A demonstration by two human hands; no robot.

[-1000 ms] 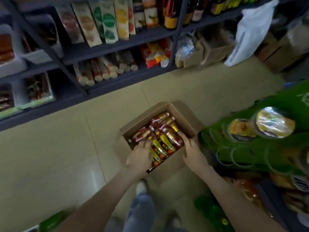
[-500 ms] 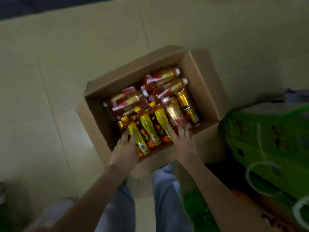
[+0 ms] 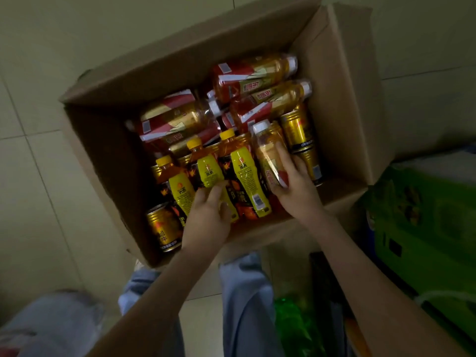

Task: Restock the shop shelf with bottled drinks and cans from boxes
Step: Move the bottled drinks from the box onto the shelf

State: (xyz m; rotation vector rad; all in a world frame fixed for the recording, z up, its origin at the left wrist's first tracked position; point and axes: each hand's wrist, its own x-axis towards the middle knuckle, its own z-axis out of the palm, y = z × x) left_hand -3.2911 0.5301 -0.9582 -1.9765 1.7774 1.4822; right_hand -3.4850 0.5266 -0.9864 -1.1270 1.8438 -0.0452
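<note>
The step in hand is the pick from the box [image 3: 108,155], which sits open on the tiled floor [image 3: 38,150] in front of the person's knees and looks nearly full. Nothing has left it yet, so I judge the restocking to be at an early stage. The shelf itself is out of view.

The left hand [image 3: 206,217] is over the row of yellow-labelled drinks lying along the near side. Its fingers [image 3: 203,195] and thumb curl around the lower body of the middle yellow-capped bottle [image 3: 207,171], a loose grip rather than a tight one. The right hand [image 3: 296,188] holds the white-capped bottle [image 3: 268,153] with the red and gold label, just beside the gold cans [image 3: 298,130]. Its fingers [image 3: 282,157] lie fairly straight along the bottle's side while the thumb wraps the base from below, so the bottle is clasped between them.

The next move probably calls for lifting both bottles straight up, clear of their neighbours, then turning toward the shelf. The bottles are packed close, so a neighbour may roll into the gap. More red-labelled bottles [image 3: 252,73] lie at the far end, and a green pack [image 3: 425,215] stands to the right
</note>
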